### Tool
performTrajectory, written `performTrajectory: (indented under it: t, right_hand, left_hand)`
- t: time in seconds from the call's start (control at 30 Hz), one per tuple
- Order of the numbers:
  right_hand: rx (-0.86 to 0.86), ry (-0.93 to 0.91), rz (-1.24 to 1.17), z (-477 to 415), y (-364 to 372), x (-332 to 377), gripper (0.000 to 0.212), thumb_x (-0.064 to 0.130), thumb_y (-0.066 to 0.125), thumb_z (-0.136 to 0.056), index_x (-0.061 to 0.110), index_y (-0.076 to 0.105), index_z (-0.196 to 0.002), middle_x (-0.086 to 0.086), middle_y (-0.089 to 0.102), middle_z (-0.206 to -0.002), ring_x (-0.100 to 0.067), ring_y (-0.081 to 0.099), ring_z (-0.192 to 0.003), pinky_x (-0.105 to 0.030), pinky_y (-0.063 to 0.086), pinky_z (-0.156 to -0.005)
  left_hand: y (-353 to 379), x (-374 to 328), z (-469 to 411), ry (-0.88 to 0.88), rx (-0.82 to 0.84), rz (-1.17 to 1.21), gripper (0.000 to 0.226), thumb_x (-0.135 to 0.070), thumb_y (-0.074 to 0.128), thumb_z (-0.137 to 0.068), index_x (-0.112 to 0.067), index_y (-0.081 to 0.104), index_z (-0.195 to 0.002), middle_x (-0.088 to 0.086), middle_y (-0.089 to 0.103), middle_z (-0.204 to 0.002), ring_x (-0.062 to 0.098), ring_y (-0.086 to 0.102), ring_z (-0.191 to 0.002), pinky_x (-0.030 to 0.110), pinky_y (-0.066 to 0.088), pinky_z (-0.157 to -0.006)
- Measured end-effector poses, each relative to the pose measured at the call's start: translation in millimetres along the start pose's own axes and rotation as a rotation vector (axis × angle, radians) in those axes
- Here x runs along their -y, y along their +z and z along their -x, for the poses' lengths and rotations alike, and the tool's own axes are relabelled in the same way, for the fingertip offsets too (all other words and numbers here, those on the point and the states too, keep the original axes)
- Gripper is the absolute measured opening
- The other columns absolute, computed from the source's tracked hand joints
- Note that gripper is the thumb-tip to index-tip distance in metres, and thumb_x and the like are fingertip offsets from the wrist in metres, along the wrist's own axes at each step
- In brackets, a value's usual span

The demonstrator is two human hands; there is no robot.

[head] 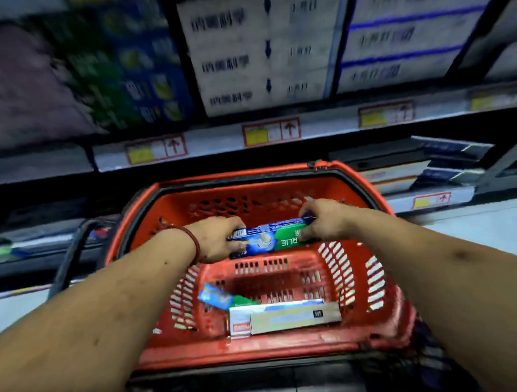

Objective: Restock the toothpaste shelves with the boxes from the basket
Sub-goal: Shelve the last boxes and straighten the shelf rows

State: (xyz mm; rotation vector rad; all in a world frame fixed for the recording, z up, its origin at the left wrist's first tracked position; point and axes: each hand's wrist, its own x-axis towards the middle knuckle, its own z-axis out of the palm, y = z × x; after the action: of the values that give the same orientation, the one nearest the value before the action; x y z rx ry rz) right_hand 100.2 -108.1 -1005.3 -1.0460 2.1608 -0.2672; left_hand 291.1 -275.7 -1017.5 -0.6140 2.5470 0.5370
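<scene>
"Gripping what, mid-frame?"
"One blue-green toothpaste box (266, 240), level. Left hand (217, 239) curls round its left end, right hand (325, 222) round its right end, over the far half of the red basket (374, 273)."
"Basket floor, lower centre?"
"Silver box (295, 317) on a white box (243, 315); a blue-green box (218, 296) tilted beside them."
"Upper frame?"
"Shelf (217, 137), stacked white boxes (257, 53), blurred."

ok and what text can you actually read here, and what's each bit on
"RLIE": upside down, on the green end of the held toothpaste box.
"纳美科学": seemingly, repeated on the white boxes on the shelf; blurred.
Price tags: red arrows only, print unreadable.
Silver box in the basket: print too blurred.
Blue-striped boxes: unreadable.
</scene>
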Motion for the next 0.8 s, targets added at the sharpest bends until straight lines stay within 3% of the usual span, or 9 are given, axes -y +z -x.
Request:
performTrajectory:
  t: [0.07, 0.23, 0.33, 0.4, 0.47, 0.53, 0.63, 0.8]
  right_hand:
    - [-0.104, -0.013, -0.136, 17, -24, 17, 0.048, 0.024, 0.085, -0.079, 0.013, 0.062, -0.12, -0.005, 0.064, -0.104, -0.018, 0.059, -0.085, -0.026, 0.046, -0.066]
    - [-0.298, -0.073, -0.538, 42, -55, 49, 0.052, 0.011, 0.09, -0.07, 0.014, 0.062, -0.114, -0.014, 0.069, -0.102, -0.024, 0.064, -0.077, -0.039, 0.057, -0.075]
    - [-0.315, -0.081, -1.016, 56, -58, 66, 0.045, 0.0, 0.081, -0.078, 0.001, 0.056, -0.116, -0.027, 0.071, -0.101, -0.032, 0.064, -0.076, -0.049, 0.06, -0.076]
    - [-0.333, -0.141, -1.306, 63, -61, 80, 0.039, -0.003, 0.075, -0.083, -0.006, 0.052, -0.115, -0.031, 0.069, -0.099, -0.033, 0.065, -0.072, -0.048, 0.061, -0.074]
    - [-0.302, -0.215, -1.489, 67, -62, 92, 0.024, -0.002, 0.07, -0.088, -0.001, 0.054, -0.106, -0.023, 0.066, -0.087, -0.024, 0.063, -0.061, -0.038, 0.063, -0.064]
    - [-0.259, -0.251, -1.488, 69, -58, 101, 0.016, 0.003, 0.069, -0.091, 0.0, 0.059, -0.104, -0.017, 0.067, -0.082, -0.02, 0.062, -0.059, -0.03, 0.06, -0.059]
    - [-0.276, -0.263, -1.32, 71, -53, 110, 0.015, 0.006, 0.069, -0.092, 0.0, 0.065, -0.105, -0.015, 0.072, -0.086, -0.02, 0.062, -0.059, -0.029, 0.056, -0.056]
    - [-0.228, -0.338, -1.075, 72, -46, 117, 0.024, 0.01, 0.071, -0.09, 0.016, 0.07, -0.113, -0.011, 0.075, -0.099, -0.012, 0.057, -0.061, -0.023, 0.042, -0.052]
  left_hand:
    - [-21, -5, 25, -0.005, -0.083, 0.056, 0.039, -0.041, 0.063, -0.097, -0.019, 0.058, -0.129, 0.005, 0.069, -0.119, 0.025, 0.063, -0.111, 0.035, 0.048, -0.096]
    - [-43, -5, 68, 0.03, -0.336, 0.437, 0.041, -0.051, 0.067, -0.084, -0.021, 0.069, -0.112, -0.002, 0.073, -0.109, 0.019, 0.067, -0.1, 0.029, 0.052, -0.092]
    - [-54, -8, 84, 0.096, -0.411, 0.773, 0.032, -0.045, 0.074, -0.087, -0.018, 0.074, -0.104, -0.004, 0.074, -0.099, 0.01, 0.063, -0.088, 0.022, 0.048, -0.078]
    - [-64, -14, 90, 0.118, -0.404, 0.924, 0.045, -0.05, 0.076, -0.077, -0.015, 0.074, -0.106, -0.003, 0.073, -0.092, 0.009, 0.061, -0.084, 0.024, 0.048, -0.074]
    - [-70, -22, 94, 0.133, -0.376, 0.989, 0.044, -0.043, 0.075, -0.076, -0.016, 0.071, -0.111, 0.007, 0.076, -0.095, 0.011, 0.063, -0.085, 0.024, 0.049, -0.072]
    - [-74, -30, 95, 0.142, -0.357, 1.019, 0.043, -0.037, 0.076, -0.077, -0.017, 0.069, -0.115, 0.015, 0.075, -0.105, 0.013, 0.064, -0.086, 0.024, 0.049, -0.07]
    - [-77, -37, 90, 0.148, -0.408, 1.119, 0.039, -0.023, 0.082, -0.082, -0.017, 0.065, -0.117, 0.013, 0.076, -0.107, 0.015, 0.066, -0.083, 0.021, 0.049, -0.062]
    - [-82, -39, 84, 0.169, -0.509, 1.275, 0.045, -0.004, 0.079, -0.083, -0.008, 0.06, -0.123, 0.013, 0.076, -0.114, 0.025, 0.074, -0.1, 0.031, 0.06, -0.072]
